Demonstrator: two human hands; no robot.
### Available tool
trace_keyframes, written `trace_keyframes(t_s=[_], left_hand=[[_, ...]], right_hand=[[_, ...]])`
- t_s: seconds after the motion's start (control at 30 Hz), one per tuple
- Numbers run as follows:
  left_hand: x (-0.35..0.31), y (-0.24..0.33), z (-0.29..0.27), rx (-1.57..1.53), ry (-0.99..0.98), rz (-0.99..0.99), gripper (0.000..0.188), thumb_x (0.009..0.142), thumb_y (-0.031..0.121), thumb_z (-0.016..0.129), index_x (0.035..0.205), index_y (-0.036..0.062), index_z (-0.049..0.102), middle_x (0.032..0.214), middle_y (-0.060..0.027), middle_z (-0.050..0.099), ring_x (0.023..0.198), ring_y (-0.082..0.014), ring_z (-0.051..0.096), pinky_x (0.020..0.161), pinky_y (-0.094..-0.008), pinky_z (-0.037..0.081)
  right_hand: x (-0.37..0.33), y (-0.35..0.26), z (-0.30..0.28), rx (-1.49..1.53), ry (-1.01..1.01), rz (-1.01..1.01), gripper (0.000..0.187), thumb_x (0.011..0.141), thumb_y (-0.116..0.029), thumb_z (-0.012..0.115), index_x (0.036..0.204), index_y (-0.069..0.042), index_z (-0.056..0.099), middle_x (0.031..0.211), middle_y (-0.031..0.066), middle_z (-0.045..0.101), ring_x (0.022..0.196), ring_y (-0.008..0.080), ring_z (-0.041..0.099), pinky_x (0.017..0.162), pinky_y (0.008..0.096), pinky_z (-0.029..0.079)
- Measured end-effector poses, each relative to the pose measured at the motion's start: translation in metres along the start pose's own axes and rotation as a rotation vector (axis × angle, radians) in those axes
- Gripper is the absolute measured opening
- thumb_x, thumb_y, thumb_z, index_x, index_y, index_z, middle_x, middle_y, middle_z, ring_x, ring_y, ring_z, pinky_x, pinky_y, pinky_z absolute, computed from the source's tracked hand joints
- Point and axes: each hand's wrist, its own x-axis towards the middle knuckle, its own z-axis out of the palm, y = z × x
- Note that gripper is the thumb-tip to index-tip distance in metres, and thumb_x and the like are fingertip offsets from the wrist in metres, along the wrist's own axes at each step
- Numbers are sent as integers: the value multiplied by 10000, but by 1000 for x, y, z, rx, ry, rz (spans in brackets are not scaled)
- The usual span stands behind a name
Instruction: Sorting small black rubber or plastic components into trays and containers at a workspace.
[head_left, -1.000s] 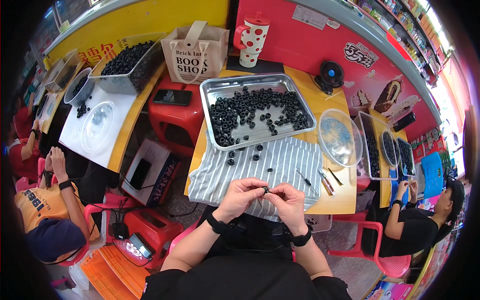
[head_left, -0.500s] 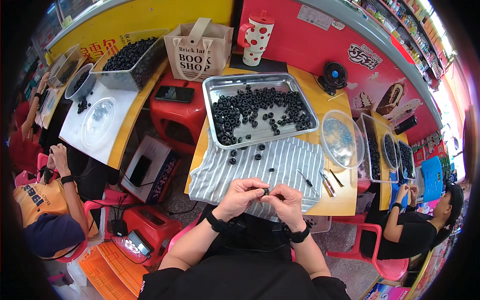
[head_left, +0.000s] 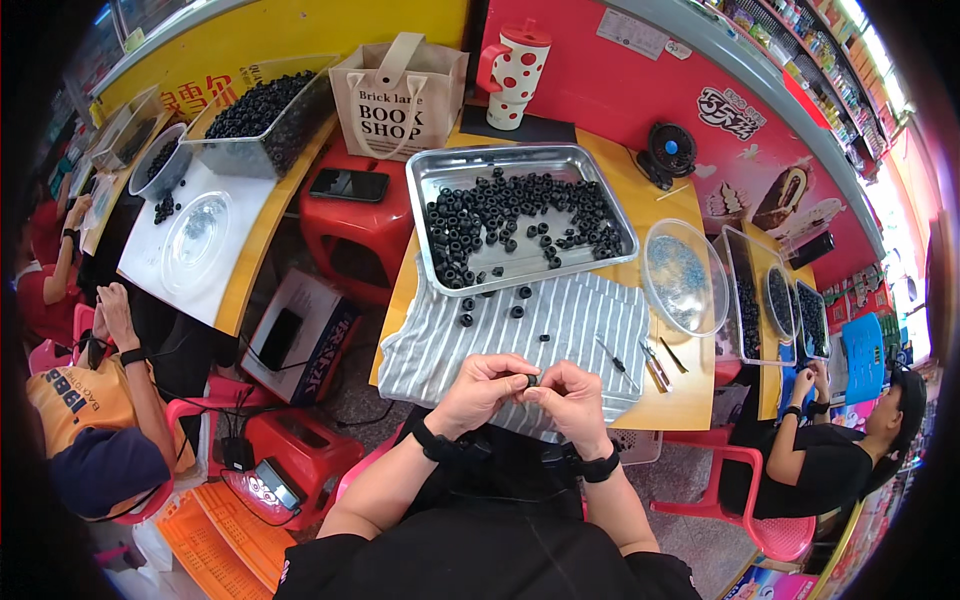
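My left hand [head_left: 481, 388] and my right hand [head_left: 569, 396] meet over the near edge of a striped grey cloth [head_left: 560, 320], pinching one small black ring [head_left: 533, 380] between their fingertips. Both wrists wear black bands. Farther back, a metal tray [head_left: 612, 215] holds several black rings [head_left: 500, 215]. A few loose rings [head_left: 492, 305] lie on the cloth just below the tray. Small hand tools [head_left: 640, 362] rest on the cloth to my right.
A clear plastic bowl [head_left: 686, 278] stands right of the tray. A beige tote bag [head_left: 398, 95], a dotted cup [head_left: 520, 60] and a small fan [head_left: 667, 152] stand behind. A red stool [head_left: 350, 215] bears a phone. Other people sit at left [head_left: 90, 420] and right [head_left: 850, 450].
None beyond slight finger movement; both hands stay together on the small ring at the cloth's near edge.
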Motion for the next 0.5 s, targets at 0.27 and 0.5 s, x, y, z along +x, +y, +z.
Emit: trace_keyframes(t_s=[0.27, 0.5], left_hand=[[1, 1, -4, -54, -29, -14, 175, 932, -4, 601, 1082, -59, 674, 983, -70, 657, 781, -100, 628, 711, -211, 528], [-2, -1, -3, -89, -1, -49, 243, 946, 57, 614, 1153, -68, 636, 1049, -115, 673, 880, -143, 661, 786, -262, 540]], right_hand=[[4, 0, 5, 215, -60, 102, 172, 850, -47, 729, 762, -41, 581, 705, 26, 653, 579, 32, 555, 491, 180, 418], [6, 2, 14, 189, 68, -67, 194, 824, 14, 733, 791, -39, 550, 709, 21, 615, 594, 42, 557, 499, 177, 420]])
